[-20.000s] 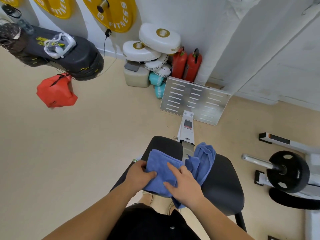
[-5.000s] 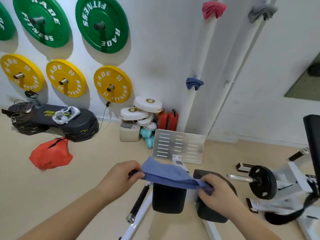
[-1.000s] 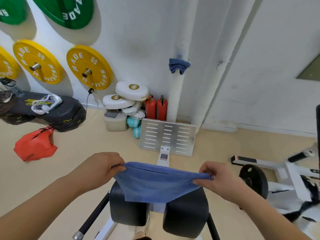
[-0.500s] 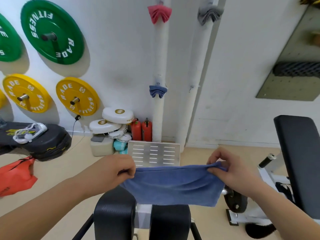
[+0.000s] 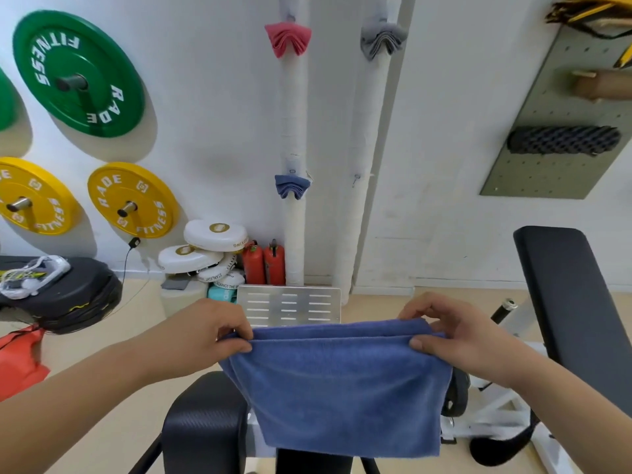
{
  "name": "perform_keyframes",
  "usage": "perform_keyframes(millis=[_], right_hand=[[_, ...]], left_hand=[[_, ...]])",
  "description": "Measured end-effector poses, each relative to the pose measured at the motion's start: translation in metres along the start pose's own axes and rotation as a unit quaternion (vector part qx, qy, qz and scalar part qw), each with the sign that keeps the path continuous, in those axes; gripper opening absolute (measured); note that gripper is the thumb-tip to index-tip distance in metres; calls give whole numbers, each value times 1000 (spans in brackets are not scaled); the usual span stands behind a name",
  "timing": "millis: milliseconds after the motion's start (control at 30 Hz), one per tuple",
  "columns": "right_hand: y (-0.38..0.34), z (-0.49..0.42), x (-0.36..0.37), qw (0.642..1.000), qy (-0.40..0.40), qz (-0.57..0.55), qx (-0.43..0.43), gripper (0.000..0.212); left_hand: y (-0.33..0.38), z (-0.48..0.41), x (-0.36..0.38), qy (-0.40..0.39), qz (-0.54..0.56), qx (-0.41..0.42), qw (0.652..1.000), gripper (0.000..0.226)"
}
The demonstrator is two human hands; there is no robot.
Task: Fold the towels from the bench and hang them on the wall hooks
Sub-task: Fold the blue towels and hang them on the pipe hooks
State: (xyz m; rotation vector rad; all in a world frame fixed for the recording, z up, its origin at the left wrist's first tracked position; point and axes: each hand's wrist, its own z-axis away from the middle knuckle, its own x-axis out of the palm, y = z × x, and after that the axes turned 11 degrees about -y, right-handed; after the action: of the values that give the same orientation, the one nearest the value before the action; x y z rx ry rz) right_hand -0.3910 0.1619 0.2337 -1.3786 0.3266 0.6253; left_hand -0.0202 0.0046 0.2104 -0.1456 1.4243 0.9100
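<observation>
Left hand [image 5: 208, 333] and right hand [image 5: 458, 336] pinch the top corners of the blue terry towel [image 5: 342, 388] between them, so just keep edges flush.

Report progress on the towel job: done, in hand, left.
Done: a pink towel, a grey towel and a dark blue towel hang folded on the wall. In hand: the left hand and right hand pinch the top corners of another blue towel, doubled over, held up over the bench pad. Left: finish folding and hang it; the bare hook below the grey towel looks free.
</observation>
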Motion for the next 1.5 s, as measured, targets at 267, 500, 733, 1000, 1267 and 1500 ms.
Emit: perform_keyframes(millis=[267, 500, 733, 1000, 1267, 1500], right_hand=[[14, 16, -11, 997, -15, -1, 79, 21], [32, 26, -11, 996, 63, 8, 70, 10], [40, 33, -1, 991, 119, 57, 36, 21], [48, 27, 15, 986, 145, 83, -12, 28], [45, 21, 21, 986, 156, 43, 48, 26], [60, 13, 28, 979, 126, 150, 53, 10]], left_hand=[[13, -24, -12, 2, 56, -3, 998, 11], [23, -44, -17, -4, 60, 7, 998, 14], [25, -51, -19, -71, 104, 19, 992, 18], [18, -50, -17, -49, 81, 16, 995, 18], [5, -47, -11, -35, 57, 15, 998, 26], [-7, -42, 3, -27, 24, 6, 999, 21]])
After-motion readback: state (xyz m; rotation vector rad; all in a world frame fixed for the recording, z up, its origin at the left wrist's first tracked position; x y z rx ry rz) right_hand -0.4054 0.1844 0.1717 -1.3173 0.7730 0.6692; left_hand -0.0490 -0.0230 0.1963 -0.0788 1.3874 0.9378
